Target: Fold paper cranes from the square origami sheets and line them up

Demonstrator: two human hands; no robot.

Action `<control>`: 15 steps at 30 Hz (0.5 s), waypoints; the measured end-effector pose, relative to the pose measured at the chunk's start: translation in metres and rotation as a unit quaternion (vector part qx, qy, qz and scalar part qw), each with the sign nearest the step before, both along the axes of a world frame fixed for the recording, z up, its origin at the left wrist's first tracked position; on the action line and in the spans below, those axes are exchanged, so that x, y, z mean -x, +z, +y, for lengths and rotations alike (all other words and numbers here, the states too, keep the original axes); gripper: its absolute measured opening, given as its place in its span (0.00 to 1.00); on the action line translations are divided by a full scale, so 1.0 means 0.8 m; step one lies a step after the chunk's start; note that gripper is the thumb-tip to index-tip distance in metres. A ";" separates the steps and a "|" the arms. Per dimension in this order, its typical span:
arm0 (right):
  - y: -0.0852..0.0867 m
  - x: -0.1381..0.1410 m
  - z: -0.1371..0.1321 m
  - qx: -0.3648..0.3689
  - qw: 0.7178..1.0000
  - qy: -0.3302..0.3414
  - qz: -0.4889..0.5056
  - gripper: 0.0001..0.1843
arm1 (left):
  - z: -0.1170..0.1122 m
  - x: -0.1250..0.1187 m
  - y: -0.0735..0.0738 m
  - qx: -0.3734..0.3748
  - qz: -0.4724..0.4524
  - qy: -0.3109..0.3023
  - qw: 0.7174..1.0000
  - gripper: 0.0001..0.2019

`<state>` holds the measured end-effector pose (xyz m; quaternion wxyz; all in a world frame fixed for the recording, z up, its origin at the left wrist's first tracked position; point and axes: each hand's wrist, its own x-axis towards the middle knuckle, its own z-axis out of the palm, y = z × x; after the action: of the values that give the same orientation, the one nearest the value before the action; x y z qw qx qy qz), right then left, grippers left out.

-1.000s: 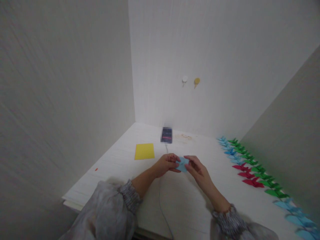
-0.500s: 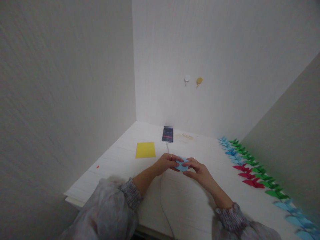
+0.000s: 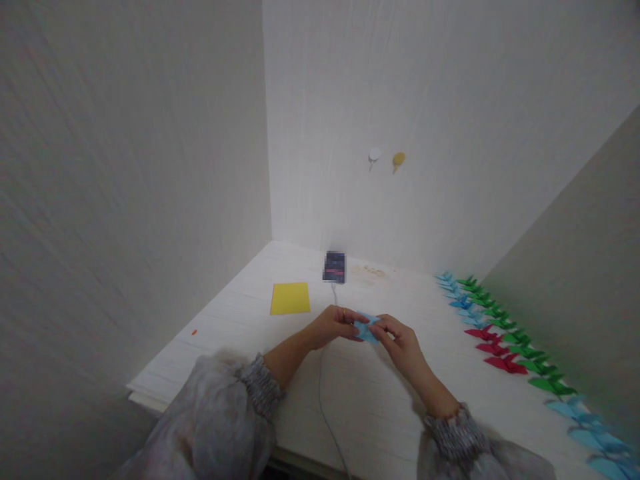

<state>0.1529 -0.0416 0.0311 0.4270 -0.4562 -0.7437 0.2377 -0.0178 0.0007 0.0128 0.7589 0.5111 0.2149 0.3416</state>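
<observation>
Between my two hands, just above the table, is a small piece of folded light blue paper (image 3: 367,329). My left hand (image 3: 334,325), with a ring on one finger, pinches the paper's left side between thumb and fingers. The thumb and fingertips of my right hand (image 3: 400,339) close on its right part. My fingers cover some of the paper, so its exact fold cannot be made out. A flat stack of yellow paper squares (image 3: 291,299) lies on the table to the left, beyond my left forearm.
Rows of folded paper cranes, green (image 3: 537,365), red (image 3: 505,363) and blue (image 3: 600,440), line the table's right side. A phone (image 3: 334,268) with a cable (image 3: 321,393) stands by the back wall. Two hooks (image 3: 399,159) are on that wall. A small orange scrap (image 3: 195,332) lies left.
My right thumb has come up onto the blue paper, and the right fingers now pinch it more tightly. The paper has turned slightly. My left hand stays nearly in place.
</observation>
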 end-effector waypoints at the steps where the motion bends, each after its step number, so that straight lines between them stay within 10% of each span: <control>1: -0.001 0.000 0.000 0.005 1.000 -0.007 0.001 0.11 | 0.000 0.000 0.001 0.001 0.000 0.000 1.000 0.19; 15: -0.011 0.006 0.001 0.042 0.995 -0.079 0.048 0.13 | -0.012 -0.007 0.013 -0.055 0.080 0.040 0.994 0.18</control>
<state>0.1484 -0.0408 0.0224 0.4601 -0.5192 -0.6731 0.2564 -0.0120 -0.0088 0.0236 0.6953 0.5690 0.2765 0.3411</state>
